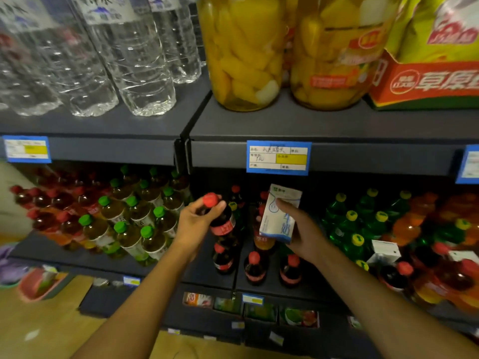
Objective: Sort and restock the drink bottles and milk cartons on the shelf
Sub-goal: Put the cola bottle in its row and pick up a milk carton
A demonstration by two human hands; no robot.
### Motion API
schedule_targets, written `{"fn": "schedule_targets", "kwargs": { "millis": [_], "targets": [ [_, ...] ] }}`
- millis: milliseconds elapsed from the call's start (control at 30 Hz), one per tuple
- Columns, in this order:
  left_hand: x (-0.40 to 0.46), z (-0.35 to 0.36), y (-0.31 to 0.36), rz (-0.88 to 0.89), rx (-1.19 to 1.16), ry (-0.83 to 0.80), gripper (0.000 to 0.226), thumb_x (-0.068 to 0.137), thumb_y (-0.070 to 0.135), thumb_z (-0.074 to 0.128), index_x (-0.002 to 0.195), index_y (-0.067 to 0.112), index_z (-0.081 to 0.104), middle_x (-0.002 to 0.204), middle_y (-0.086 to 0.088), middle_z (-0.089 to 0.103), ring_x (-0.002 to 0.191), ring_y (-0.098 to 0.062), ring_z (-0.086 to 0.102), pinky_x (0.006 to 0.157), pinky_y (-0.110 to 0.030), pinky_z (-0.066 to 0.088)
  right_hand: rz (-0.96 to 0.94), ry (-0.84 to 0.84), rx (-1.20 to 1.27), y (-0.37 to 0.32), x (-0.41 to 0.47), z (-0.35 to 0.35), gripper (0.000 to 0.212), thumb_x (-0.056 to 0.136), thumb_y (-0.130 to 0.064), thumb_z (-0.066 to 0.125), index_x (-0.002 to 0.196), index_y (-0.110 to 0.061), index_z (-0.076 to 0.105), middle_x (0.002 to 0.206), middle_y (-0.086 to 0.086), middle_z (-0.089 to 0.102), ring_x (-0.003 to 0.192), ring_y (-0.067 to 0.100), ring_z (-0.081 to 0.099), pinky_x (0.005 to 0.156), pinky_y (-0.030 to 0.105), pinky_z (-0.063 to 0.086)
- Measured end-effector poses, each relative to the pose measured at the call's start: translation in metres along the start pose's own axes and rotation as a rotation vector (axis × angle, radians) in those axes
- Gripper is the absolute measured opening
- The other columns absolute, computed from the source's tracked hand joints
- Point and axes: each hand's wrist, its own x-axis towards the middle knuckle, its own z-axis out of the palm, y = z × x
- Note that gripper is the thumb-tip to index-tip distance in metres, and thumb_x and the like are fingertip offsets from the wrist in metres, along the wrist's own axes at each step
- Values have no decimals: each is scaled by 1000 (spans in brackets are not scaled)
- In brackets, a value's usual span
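At the dark shelf (298, 125), left hand (193, 224) grips a cola bottle (220, 218); right hand (302, 230) clasps a milk carton (278, 216).

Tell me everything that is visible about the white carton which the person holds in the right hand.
The milk carton is a small white box, apparently of coated paper, with blue line drawings and blue print on its front and a small green mark near its top edge. It looks closed and undamaged. It is tilted, its top leaning away to the right, and is held in the air in front of the middle shelf, above the red-capped cola bottles. Only the right hand touches it: the thumb lies across the front and the fingers go behind it.
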Motion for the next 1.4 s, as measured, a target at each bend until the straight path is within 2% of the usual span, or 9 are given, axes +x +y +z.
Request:
{"fn": "schedule_targets", "kwargs": {
  "millis": [100, 233, 400, 567, 733, 900, 1000, 1133, 1400],
  "targets": [
    [12, 8, 7, 21, 25, -5, 17, 83, 13, 74, 99, 19, 75, 99, 0, 77, 96, -12, 72, 80, -24, 56, -62, -27, 17, -25, -26, 5, 55, 73, -30, 77, 125, -15, 64, 115, 14, 72, 105, 32, 70, 74, 42, 59],
    [27, 26, 9, 35, 190, -109, 15, 84, 20, 74, 91, 33, 70, 85, 21, 75, 84, 6, 69, 67, -10, 53, -136, -87, 78, -55, -64, 11, 37, 68, -31, 79, 103, -18, 78, 109, 14, 74, 101, 32, 71, 72, 42, 60],
    [43, 55, -15, -9, 437, -214, 24, 81, 20, 77, 104, 14, 72, 105, -1, 73, 98, -12, 69, 91, -31, 55, -195, -48, 59, -82, -103, 7, 30, 76, -29, 67, 101, -18, 78, 109, 13, 74, 96, 30, 73, 69, 42, 60],
    [49, 75, -59, -10, 608, -259, 32, 78, 16, 81, 107, 6, 72, 104, -7, 74, 95, -17, 68, 73, -10, 51, -209, -43, -17, -94, -140, -8, 28, 80, -31, 63, 101, -20, 78, 112, 15, 73, 100, 31, 72, 69, 40, 60],
    [50, 86, -88, -23, 801, -335, 27, 74, 15, 83, 89, -4, 72, 91, -18, 73, 82, -21, 65, 77, -36, 55, -200, 56, -85, -101, -161, -20, 26, 70, -30, 68, 92, -22, 80, 107, 14, 75, 93, 31, 74, 63, 42, 60],
    [46, 86, -109, -73, 856, -350, 17, 75, 15, 82, 74, 11, 65, 73, 3, 64, 76, -13, 59, 60, -16, 43, -222, 108, -39, -96, -170, -31, 30, 66, -28, 71, 94, -24, 79, 108, 14, 74, 93, 31, 73, 62, 44, 60],
    [45, 87, -116, -66, 909, -345, 17, 77, 14, 80, 75, 14, 63, 69, 7, 58, 74, -12, 57, 62, -21, 41, -222, 131, -29, -92, -171, -35, 30, 68, -28, 70, 97, -26, 78, 111, 13, 74, 96, 31, 73, 65, 46, 60],
    [47, 91, -123, -103, 950, -340, 10, 79, 9, 76, 84, 7, 69, 86, -4, 71, 85, -18, 67, 77, -32, 56, -206, 148, -37, -87, -171, -37, 36, 62, -30, 75, 97, -26, 78, 110, 13, 74, 96, 31, 73, 64, 45, 60],
    [54, 97, -133, -111, 1033, -340, 22, 81, 14, 74, 100, 4, 70, 101, -12, 71, 95, -27, 67, 86, -41, 55, -209, 127, -39, -84, -170, -39, 27, 75, -29, 67, 99, -26, 78, 111, 12, 74, 98, 30, 72, 66, 44, 60]
  ]
}}
